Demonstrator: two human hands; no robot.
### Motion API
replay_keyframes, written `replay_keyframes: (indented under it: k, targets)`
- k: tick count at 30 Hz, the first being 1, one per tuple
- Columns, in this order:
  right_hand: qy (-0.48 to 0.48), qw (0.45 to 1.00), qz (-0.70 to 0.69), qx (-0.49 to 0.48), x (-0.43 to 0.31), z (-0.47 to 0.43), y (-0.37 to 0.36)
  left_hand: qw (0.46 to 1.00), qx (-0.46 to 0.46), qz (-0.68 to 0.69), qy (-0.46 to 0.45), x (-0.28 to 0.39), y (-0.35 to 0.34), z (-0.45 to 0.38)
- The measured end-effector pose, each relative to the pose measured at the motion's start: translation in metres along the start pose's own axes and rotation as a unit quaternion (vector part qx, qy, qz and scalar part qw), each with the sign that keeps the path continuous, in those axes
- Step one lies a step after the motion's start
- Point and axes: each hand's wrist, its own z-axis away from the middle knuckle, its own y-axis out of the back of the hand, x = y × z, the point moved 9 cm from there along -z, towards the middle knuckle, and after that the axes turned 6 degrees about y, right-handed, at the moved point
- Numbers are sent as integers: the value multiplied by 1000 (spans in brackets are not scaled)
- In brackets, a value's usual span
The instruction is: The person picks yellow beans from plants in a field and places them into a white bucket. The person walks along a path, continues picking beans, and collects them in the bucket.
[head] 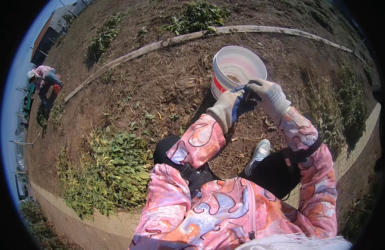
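My left hand (231, 104) and my right hand (267, 92) meet at the near rim of a white plastic bucket (219, 79) with a red label. Both wear pale knit work gloves with dark blue coated palms and fingertips. Their fingers are bent together and touch or nearly touch. Whether something small is pinched between them is hidden by the gloves. Inside the bucket, a little yellowish-brown matter (233, 78) lies on the bottom. The bucket stands on dry soil strewn with straw, in front of my bent knees.
A heap of uprooted green plants (117, 172) lies at left, with drier plants (325, 106) at right. A pale flat hose (180, 40) curves beyond the bucket. Yellow paving (120, 223) runs behind me. Far left, another person (47, 76) bends over near a red container (56, 88).
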Motion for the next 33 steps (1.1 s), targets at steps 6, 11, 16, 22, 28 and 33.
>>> replay_keyframes:
  k: [6,11,16,22,28,33]
  targets:
    - [-103,945,-264,166,87,-11,-28,980,106,130,111,1,24,-55]
    - [-315,710,-602,185,151,1,-107,955,262,88,106,-13,64,-101]
    - [-434,603,-645,176,187,16,-136,957,266,43,112,-25,82,-134]
    - [-448,670,-581,109,215,1,-153,958,265,-4,113,-23,93,-151]
    - [-339,762,-533,139,218,-21,-150,932,245,-259,59,0,93,-153]
    - [-248,879,-387,126,216,-31,-140,915,234,-328,21,17,86,-144]
